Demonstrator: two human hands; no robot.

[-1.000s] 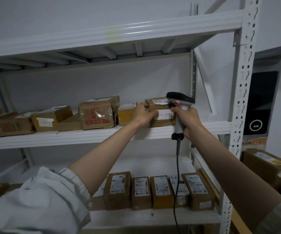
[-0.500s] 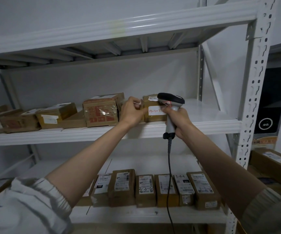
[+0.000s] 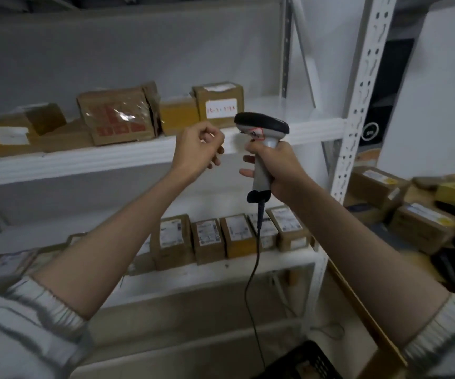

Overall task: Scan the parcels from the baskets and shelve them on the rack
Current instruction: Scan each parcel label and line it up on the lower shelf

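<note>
Head view, the only one we've got. Change first: half a sec ago our left hand [image 3: 199, 149] was on the small parcel [image 3: 219, 104] w/ the handwritten white label, right of centre on the upper shelf [image 3: 84, 160]. Now that hand is off it and pulled back toward us, hanging in front of the shelf edge, fingers loosely curled, holding nothing. The parcel stands on its own at the right end of the row, touching the yellowish box [image 3: 178, 117] beside it. Our right hand [image 3: 278, 168] has come back too, fingers wrapped round the scanner [image 3: 262, 140] handle, head level, not aimed at any label. We judge this parcel is shelved & done; next is prob. a fresh one from a basket.

Around us: more brown parcels at centre-left of the upper shelf, incl. a taped box w/ red print [image 3: 118, 117]; a row of labelled boxes [image 3: 232, 233] on the lower shelf, mid-frame. Loose boxes [image 3: 423, 228] lie at right, past the rack upright [image 3: 357, 105]. A black basket [image 3: 300, 362] corner shows at bottom centre; contents not visible.

In the way: the scanner cable [image 3: 253, 283] hangs straight down toward that basket, so it could snag as we reach in.
</note>
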